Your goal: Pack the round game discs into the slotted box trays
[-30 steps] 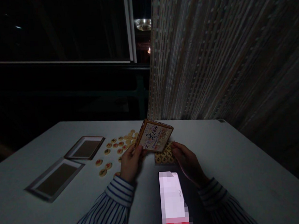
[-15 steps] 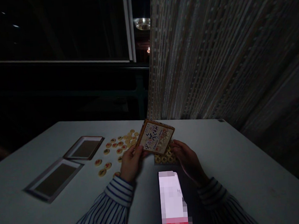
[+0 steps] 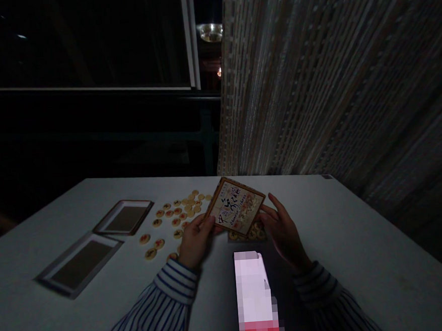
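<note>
A Chinese chess box [image 3: 236, 210] with a printed cover is held tilted above the table. My left hand [image 3: 196, 238] grips its left side, thumb on the cover and the other fingers underneath. My right hand [image 3: 284, 234] is at the box's right edge, its fingertips against the edge and its index finger stretched upward. Just beneath the box lies a block of round xiangqi pieces [image 3: 256, 231] in rows, partly covered by it. Loose xiangqi pieces [image 3: 176, 222] with red and dark characters are spread left of my left hand, several of them plain side up.
On the left of the white table [image 3: 363, 256] sit two shallow open box halves [image 3: 110, 232], [image 3: 43, 280]. A lit phone [image 3: 254, 289], its screen blurred out, lies near the front. A bead-like curtain [image 3: 293, 69] hangs behind the table beside a dark window [image 3: 84, 44].
The box has moved slightly right and is tilted a little differently. My right hand has come up to its right edge, with the index finger now raised. My left hand keeps its grip.
</note>
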`<state>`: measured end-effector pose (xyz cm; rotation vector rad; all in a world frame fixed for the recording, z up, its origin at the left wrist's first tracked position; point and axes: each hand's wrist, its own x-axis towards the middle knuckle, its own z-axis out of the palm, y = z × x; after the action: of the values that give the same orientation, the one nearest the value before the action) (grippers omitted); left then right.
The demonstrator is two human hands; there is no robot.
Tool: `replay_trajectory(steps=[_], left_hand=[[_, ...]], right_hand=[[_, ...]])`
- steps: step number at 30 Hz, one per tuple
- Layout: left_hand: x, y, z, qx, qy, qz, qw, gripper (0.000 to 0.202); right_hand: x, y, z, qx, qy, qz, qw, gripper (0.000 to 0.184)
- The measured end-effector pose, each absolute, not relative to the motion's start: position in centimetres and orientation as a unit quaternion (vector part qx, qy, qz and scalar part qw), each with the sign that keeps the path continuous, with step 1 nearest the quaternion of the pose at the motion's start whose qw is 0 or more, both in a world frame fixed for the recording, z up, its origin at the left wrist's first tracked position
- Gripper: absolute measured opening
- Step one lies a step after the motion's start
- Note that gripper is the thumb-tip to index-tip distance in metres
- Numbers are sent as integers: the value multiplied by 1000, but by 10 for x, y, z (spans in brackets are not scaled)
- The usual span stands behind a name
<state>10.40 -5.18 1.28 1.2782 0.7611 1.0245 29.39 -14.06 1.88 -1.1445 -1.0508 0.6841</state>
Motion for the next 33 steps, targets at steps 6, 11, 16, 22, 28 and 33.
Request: replay_trajectory(steps=[6,11,16,22,28,33], left_hand=[[105,-56,21,569,325,433,619,45],[106,-61,28,585,335,415,611,45],[106,-60,27,574,327,424,620,45],[106,-61,28,578,346,422,607,45],[106,-59,19,545,326,429,642,56],[104,-59,17,549,314,423,648,74]], right_hand=[[293,-141,22,-522,-469,284,654,70],[294,-141,21,-543,-468,268,644,67],[294,-141,22,-531,-451,286,658,63],[293,-140,23,-529,-433,291,670,59],[294,-141,23,-549,-422,278,666,57],[296,-141,23,-553,-411,268,673,55]])
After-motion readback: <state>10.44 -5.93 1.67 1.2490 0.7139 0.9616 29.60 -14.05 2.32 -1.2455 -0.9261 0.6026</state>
